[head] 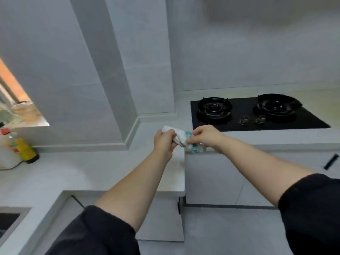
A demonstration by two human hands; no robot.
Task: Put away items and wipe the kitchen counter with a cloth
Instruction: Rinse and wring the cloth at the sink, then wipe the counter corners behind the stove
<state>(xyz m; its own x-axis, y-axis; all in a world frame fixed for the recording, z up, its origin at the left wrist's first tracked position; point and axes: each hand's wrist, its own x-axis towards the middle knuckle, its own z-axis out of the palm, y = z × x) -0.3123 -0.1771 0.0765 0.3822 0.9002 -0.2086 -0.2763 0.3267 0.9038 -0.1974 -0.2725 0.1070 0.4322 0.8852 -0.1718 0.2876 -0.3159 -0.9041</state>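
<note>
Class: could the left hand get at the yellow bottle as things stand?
Probably yes, once freed: bare counter separates the left hand from the yellow bottle, but it grips the cloth with the right hand.

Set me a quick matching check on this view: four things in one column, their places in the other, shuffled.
1. white cloth with teal print
2. black glass two-burner gas hob
3. yellow plastic bottle
4. black bar handle

A. far left of the counter
B. grey cabinet front, right edge
C. gripped by left hand and right hand
D. sunk into the worktop, back right

Pairs: 1-C, 2-D, 3-A, 4-B
</note>
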